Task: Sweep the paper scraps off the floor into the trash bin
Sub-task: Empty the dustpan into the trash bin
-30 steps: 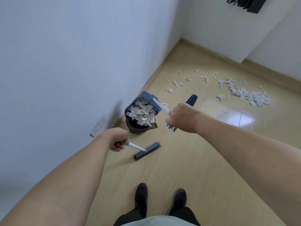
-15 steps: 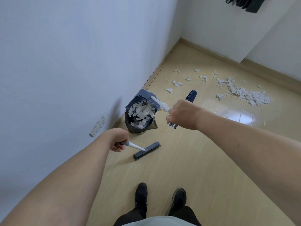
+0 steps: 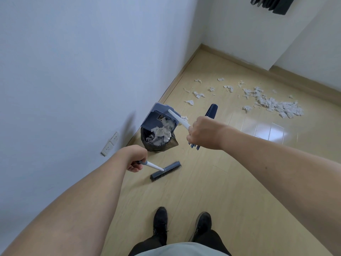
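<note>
The right hand [image 3: 204, 133] grips the white handle of the dustpan [image 3: 157, 117], which is tipped over the trash bin [image 3: 156, 145] by the wall, its load of scraps sliding into the black liner. The left hand [image 3: 135, 157] holds the broom [image 3: 165, 171] by its handle, the brush head resting on the floor [image 3: 221, 191] just in front of the bin. The remaining paper scraps [image 3: 273, 105] lie well apart from both hands, ahead and to the right, in a band running roughly along the far wall. The right hand looks nearer to them, so the next sweep likely means stepping forward and rightward
</note>
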Demonstrator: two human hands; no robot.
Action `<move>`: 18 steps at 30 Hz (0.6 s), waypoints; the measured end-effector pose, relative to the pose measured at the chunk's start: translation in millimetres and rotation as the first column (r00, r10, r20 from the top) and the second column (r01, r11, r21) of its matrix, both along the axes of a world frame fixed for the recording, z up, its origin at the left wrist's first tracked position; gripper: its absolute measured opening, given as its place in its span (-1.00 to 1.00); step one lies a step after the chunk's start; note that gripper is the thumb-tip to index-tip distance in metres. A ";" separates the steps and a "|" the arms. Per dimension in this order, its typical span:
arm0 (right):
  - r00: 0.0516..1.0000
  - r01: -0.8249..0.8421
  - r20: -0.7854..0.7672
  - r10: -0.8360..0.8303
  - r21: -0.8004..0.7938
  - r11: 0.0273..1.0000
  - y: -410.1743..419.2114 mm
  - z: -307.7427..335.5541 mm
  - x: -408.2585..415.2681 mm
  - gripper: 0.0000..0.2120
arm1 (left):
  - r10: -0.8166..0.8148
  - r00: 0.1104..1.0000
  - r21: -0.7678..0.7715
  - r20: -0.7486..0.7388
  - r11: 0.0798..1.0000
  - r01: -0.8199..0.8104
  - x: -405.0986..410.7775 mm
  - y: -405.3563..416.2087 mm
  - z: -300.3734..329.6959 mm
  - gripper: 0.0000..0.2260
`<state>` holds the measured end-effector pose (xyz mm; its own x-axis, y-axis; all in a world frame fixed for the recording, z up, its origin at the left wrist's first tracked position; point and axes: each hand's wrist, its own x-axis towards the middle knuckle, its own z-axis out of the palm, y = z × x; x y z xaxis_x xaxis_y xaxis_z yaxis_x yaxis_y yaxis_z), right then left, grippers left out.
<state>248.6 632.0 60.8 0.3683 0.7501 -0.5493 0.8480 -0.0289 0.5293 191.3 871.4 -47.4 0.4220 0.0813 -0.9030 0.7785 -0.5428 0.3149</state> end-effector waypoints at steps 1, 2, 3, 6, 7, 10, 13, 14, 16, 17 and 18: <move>1.000 -0.003 0.004 0.003 -0.007 1.000 1.1 0.6 -1.0 -0.85 | -0.004 1.000 0.001 -0.001 1.000 0.004 -0.1 -1.0 0.1 -0.85; 1.000 -0.007 0.012 0.007 -0.008 1.000 2.9 0.6 -1.8 -0.85 | -0.007 1.000 0.003 -0.002 1.000 0.007 -0.3 -2.5 0.1 -0.87; 1.000 -0.007 0.014 0.007 -0.002 1.000 4.9 0.5 -2.5 -0.86 | -0.010 1.000 0.006 -0.001 1.000 0.010 -0.5 -4.0 -0.3 -0.88; 1.000 0.003 0.009 -0.003 -0.004 1.000 9.8 0.8 -6.1 -0.84 | -0.028 1.000 0.014 -0.003 0.999 0.028 -2.0 -8.1 -2.3 -0.91; 1.000 0.004 0.018 -0.004 -0.011 1.000 9.4 1.0 -7.0 -0.83 | -0.041 0.999 0.019 -0.010 0.999 0.041 -1.9 -10.4 -2.9 -0.92; 0.999 0.013 0.042 -0.013 -0.005 1.000 8.6 4.7 -6.4 -0.83 | -0.068 0.997 0.031 -0.027 0.997 0.069 -3.1 -15.2 -4.9 -0.92; 0.999 0.013 0.033 -0.014 0.014 1.000 9.9 8.9 -2.2 -0.83 | -0.075 0.996 0.030 -0.044 0.997 0.077 -5.3 -16.6 -6.2 -0.92; 0.999 0.009 0.037 -0.010 0.012 1.000 11.6 9.1 -2.5 -0.84 | -0.076 0.996 0.032 -0.047 0.996 0.078 -6.0 -16.4 -6.4 -0.92; 0.998 0.014 0.057 -0.014 0.006 1.000 14.6 8.6 -4.9 -0.85 | -0.073 0.996 0.042 -0.050 0.996 0.075 -6.2 -16.1 -6.7 -0.91; 0.998 0.019 0.065 -0.019 0.008 1.000 15.0 8.8 -5.5 -0.86 | -0.073 0.996 0.045 -0.054 0.996 0.075 -5.7 -15.8 -6.5 -0.91; 0.998 0.022 0.063 -0.023 0.013 1.000 14.7 9.9 -5.7 -0.86 | -0.073 0.996 0.048 -0.057 0.996 0.076 -5.5 -15.1 -6.1 -0.91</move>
